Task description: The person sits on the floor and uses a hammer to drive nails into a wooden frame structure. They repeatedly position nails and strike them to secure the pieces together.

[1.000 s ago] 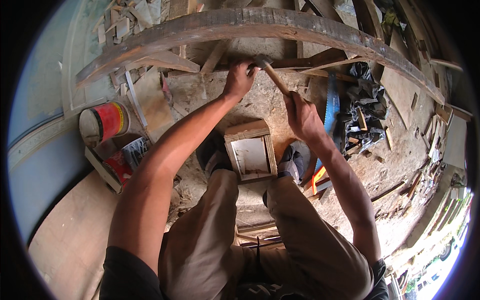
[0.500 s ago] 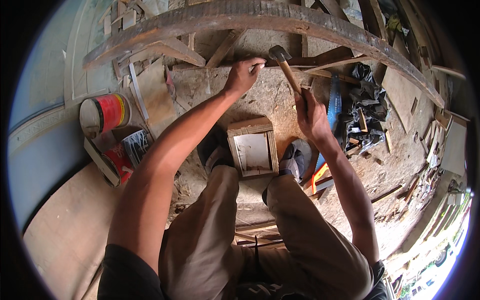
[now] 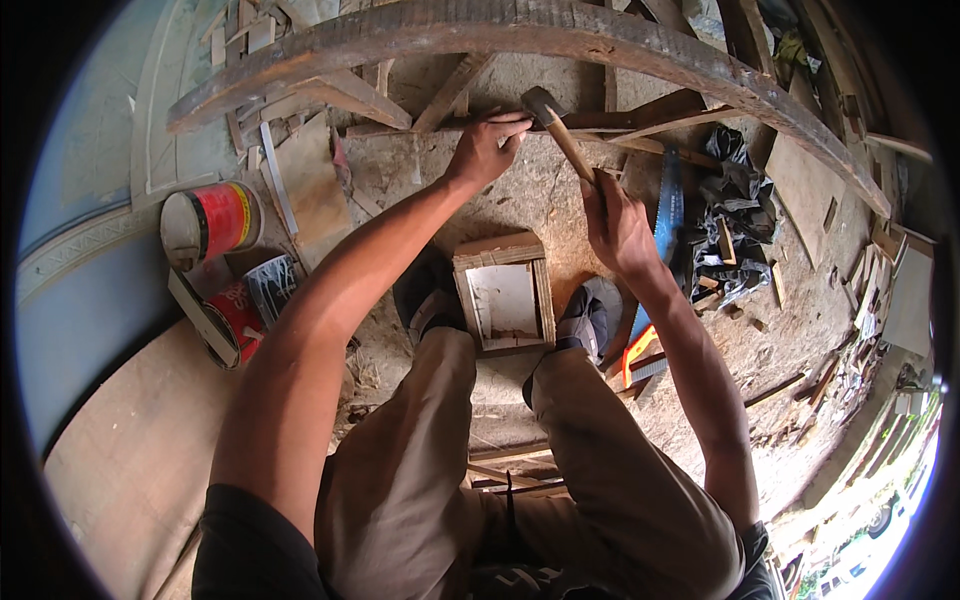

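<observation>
My right hand (image 3: 618, 225) is wrapped round the wooden handle of a hammer (image 3: 568, 146). Its dark head is right beside the fingertips of my left hand (image 3: 485, 152). The left fingers and thumb are pinched together at a dark wooden strip (image 3: 590, 122); whatever they hold is too small or hidden to make out. Just beyond both hands, a long wooden beam (image 3: 480, 30) crosses the view. Between my feet stands a small wooden box-like frame (image 3: 500, 249) with a white panel inside.
On the right lies a blue-bladed handsaw (image 3: 669, 200) with an orange handle, beside a crumpled black plastic bag (image 3: 735, 190). Paint cans (image 3: 212, 222) stand at the left near a board (image 3: 310, 180). Wood scraps (image 3: 860, 280) litter the floor at far right.
The hammer head has moved left and slightly up, in to the left fingertips. My right hand has shifted a little the same way; the left hand has barely moved.
</observation>
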